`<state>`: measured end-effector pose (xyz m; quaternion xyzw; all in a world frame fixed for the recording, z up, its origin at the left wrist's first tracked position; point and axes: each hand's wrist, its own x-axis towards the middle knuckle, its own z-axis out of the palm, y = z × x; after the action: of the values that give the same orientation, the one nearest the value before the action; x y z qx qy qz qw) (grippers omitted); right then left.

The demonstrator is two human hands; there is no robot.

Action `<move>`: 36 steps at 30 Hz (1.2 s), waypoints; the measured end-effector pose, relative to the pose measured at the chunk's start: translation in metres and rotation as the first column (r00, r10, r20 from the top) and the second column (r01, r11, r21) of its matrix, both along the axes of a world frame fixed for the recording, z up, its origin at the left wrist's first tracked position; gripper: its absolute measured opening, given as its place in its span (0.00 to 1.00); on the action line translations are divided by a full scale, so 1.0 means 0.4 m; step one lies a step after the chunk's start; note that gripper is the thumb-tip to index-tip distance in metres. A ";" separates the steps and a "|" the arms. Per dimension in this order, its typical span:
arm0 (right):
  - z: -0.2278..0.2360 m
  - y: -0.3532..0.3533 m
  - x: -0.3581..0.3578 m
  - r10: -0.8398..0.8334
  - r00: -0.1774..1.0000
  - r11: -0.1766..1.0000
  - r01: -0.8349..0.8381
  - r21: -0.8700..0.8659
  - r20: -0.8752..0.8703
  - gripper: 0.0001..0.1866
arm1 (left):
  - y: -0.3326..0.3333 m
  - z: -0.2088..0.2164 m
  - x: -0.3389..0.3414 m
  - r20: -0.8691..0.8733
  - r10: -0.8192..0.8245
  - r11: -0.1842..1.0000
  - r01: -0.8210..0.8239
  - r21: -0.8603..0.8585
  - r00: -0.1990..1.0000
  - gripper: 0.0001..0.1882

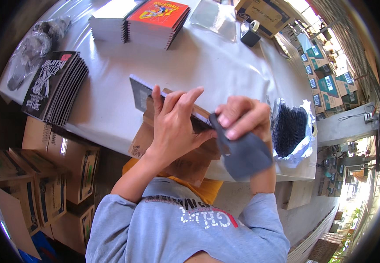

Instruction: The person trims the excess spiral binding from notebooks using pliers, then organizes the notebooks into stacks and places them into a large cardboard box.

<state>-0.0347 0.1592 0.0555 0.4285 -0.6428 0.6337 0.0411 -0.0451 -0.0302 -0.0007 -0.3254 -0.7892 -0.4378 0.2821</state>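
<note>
A dark-covered notebook (141,94) with a white page edge stands tilted in front of me, against a brown stand (145,136) of wood or cardboard. My left hand (172,120) grips the notebook near its middle, fingers over the top edge and thumb on the near side. At the notebook's right end, my right hand (245,116) is closed on the handle of a dark grey tool (248,155). Motion smears the tool's wide lower part, so I cannot tell its exact kind.
Stacked black spiral notebooks (54,87) lie left; orange-covered ones (157,19) stand far off. A bundle of black binding coils (288,131) sits right in white wrapping. A tape dispenser (250,34) and clear plastic sleeves (214,19) lie at the back. Boxes (45,193) crowd the lower left.
</note>
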 end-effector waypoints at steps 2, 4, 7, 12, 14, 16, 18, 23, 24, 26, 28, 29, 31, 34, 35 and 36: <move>-0.008 0.012 -0.016 -0.383 0.923 0.866 0.345 0.362 0.038 0.10 | -0.008 -0.002 0.005 0.007 0.012 1.000 -0.012 0.006 1.000 0.47; -0.029 0.037 -0.008 -0.467 0.876 0.874 0.436 0.214 0.123 0.16 | 0.005 -0.008 0.005 -0.045 0.003 0.997 0.000 0.083 0.999 0.49; -0.034 -0.026 0.005 -0.246 0.962 0.962 0.226 0.156 0.120 0.16 | -0.021 0.004 -0.009 -0.060 0.033 0.999 -0.035 -0.037 0.998 0.52; -0.077 -0.012 -0.022 -0.024 0.978 0.914 0.106 -0.392 0.207 0.07 | -0.090 0.016 -0.077 -0.031 0.198 0.980 -0.197 0.025 0.980 0.34; -0.059 -0.024 -0.029 -0.281 0.949 0.953 0.259 0.156 0.143 0.11 | -0.102 0.001 -0.098 -0.014 0.158 0.987 -0.157 0.018 0.987 0.35; -0.044 -0.018 -0.055 -0.577 0.816 0.760 0.514 0.397 0.049 0.13 | -0.101 0.005 -0.104 -0.057 0.087 0.995 -0.084 0.060 0.995 0.34; -0.034 -0.025 -0.055 -0.290 0.953 0.953 0.279 0.115 0.085 0.13 | -0.092 0.009 -0.100 -0.086 0.082 0.995 -0.077 0.059 0.993 0.33; 0.006 -0.019 -0.074 -0.607 0.790 0.656 0.558 0.509 -0.084 0.11 | -0.105 0.003 -0.103 -0.040 0.061 0.998 -0.061 0.009 0.997 0.31; -0.007 -0.036 -0.067 -0.360 0.933 0.904 0.350 0.246 -0.002 0.13 | -0.104 0.004 -0.106 -0.043 0.061 0.998 -0.061 0.014 0.997 0.31; 0.008 -0.058 -0.066 -0.226 0.972 0.937 0.234 0.260 -0.061 0.16 | -0.105 0.003 -0.110 -0.044 0.039 0.998 -0.037 0.042 0.998 0.30; -0.006 -0.048 -0.101 -0.521 0.834 0.592 0.506 0.628 -0.181 0.18 | -0.109 0.002 -0.116 -0.060 0.033 0.997 -0.029 0.065 0.998 0.30; -0.021 -0.030 -0.102 -0.590 0.790 0.583 0.559 0.589 -0.166 0.18 | -0.105 0.007 -0.121 -0.083 0.034 0.994 -0.025 0.104 0.996 0.31; -0.037 -0.051 -0.094 -0.163 0.976 0.982 0.174 -0.069 0.141 0.18 | -0.120 0.006 -0.130 -0.038 0.044 0.984 -0.037 0.174 0.998 0.32; -0.006 -0.088 -0.103 -0.432 0.898 0.766 0.413 0.492 -0.082 0.17 | -0.132 -0.009 -0.147 0.081 -0.027 0.967 0.005 0.255 0.996 0.35; -0.032 -0.075 -0.125 -0.573 0.803 0.572 0.536 0.621 -0.165 0.18 | -0.132 -0.018 -0.152 0.138 -0.081 0.958 0.039 0.285 0.987 0.38; -0.027 -0.082 -0.132 -0.621 0.783 0.659 0.539 0.525 -0.026 0.20 | -0.133 -0.022 -0.160 0.126 -0.072 0.959 0.034 0.283 0.989 0.38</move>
<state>-0.0873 0.1265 0.0447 0.1445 -0.8892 0.4271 0.0777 -0.1093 -0.0834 -0.0097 -0.2730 -0.7277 -0.5732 0.2595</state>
